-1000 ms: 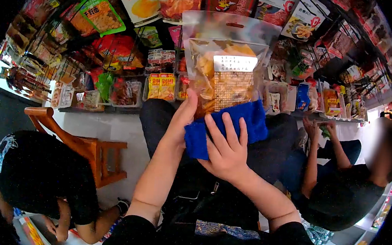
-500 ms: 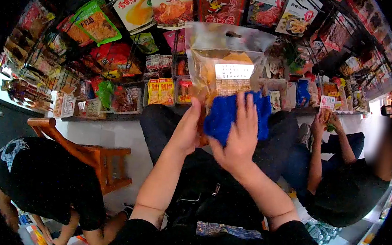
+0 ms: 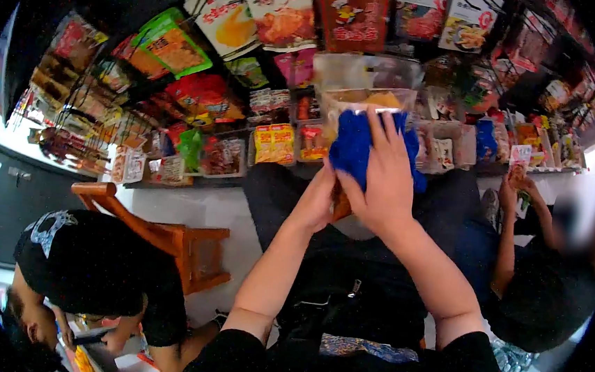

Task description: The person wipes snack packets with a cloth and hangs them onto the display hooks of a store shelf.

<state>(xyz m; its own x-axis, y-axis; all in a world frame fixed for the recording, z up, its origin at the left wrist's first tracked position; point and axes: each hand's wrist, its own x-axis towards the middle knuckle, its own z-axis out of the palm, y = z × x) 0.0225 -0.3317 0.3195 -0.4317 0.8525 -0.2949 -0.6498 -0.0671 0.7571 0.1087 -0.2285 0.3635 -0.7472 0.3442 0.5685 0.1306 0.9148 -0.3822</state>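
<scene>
A clear plastic food bag with orange-brown contents stands upright in front of me. My left hand grips its lower left side, the fingertips partly hidden behind it. With fingers stretched out, my right hand presses a blue cloth flat against the front of the bag. The cloth covers most of that front, and the label there is almost wholly hidden.
Shelves beyond my knees hold packaged snacks, such as a yellow packet and a green bag. A wooden chair stands at left beside a bent-over person. Another person sits at right holding a small packet.
The blue cloth and my right hand have slid up the bag, over its white label. My view has shifted, so the surroundings sit further right. My left hand still grips the bag.
</scene>
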